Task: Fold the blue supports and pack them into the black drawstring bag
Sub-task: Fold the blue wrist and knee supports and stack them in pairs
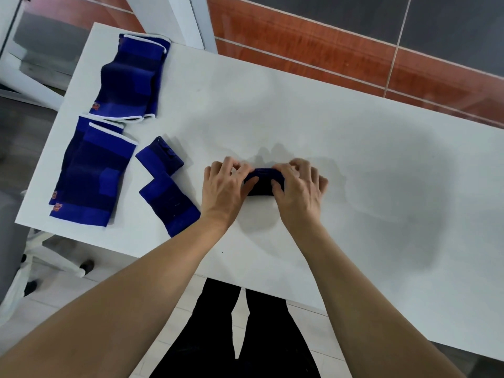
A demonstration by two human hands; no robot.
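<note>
Both my hands work on one small blue support (262,181) at the middle of the white table (354,159). My left hand (226,186) pinches its left end and my right hand (300,186) grips its right end, fingers curled over the folded cloth. Most of that support is hidden under my fingers. To the left lie two small blue supports, one folded (159,156) and one flat (170,204). Farther left are two stacks of large blue supports with white trim, one near (90,173) and one far (131,77). No black drawstring bag is in view.
The table's left edge runs close beside the large supports. A white chair base with castors (54,257) stands on the floor at the left. My legs in black trousers (245,336) are at the table's near edge. The table's right half holds only shadow.
</note>
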